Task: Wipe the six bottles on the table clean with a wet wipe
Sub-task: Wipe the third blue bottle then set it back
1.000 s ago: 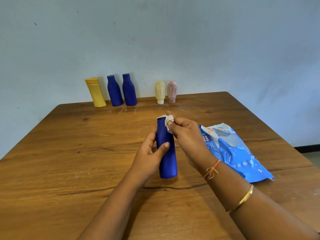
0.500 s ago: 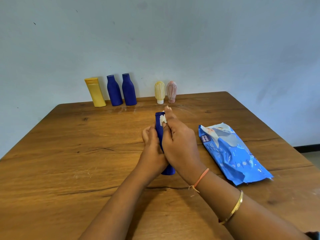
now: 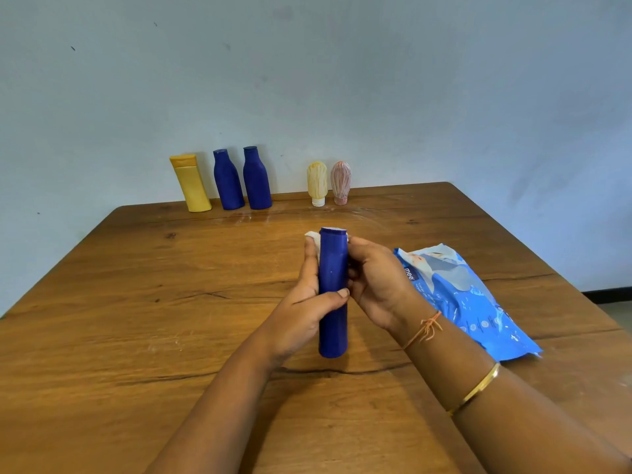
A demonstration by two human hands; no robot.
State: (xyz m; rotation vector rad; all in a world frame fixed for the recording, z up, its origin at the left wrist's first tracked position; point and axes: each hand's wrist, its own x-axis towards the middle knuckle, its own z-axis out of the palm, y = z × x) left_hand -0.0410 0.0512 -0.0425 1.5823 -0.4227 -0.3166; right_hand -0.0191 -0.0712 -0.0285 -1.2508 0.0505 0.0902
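A tall blue bottle (image 3: 333, 268) stands upright over the middle of the wooden table (image 3: 136, 302). My left hand (image 3: 301, 313) grips it from the left, thumb across its front. My right hand (image 3: 379, 285) curls round the bottle's right side, its fingers reaching behind. A white wet wipe (image 3: 312, 237) pokes out behind the bottle's top; most of it is hidden, pressed to the back by my right fingers. At the far edge stand a yellow bottle (image 3: 191, 183), two blue bottles (image 3: 227, 181) (image 3: 256, 179), a cream bottle (image 3: 317, 183) and a pink bottle (image 3: 341, 182).
A blue pack of wet wipes (image 3: 461, 299) lies flat on the table just right of my right hand. A pale wall runs behind the row of bottles. The table's right edge drops to the floor at far right.
My right hand has slid from the bottle's front to its right side, taking the wipe round to the back. My left thumb now lies across the front, and more of the bottle shows.
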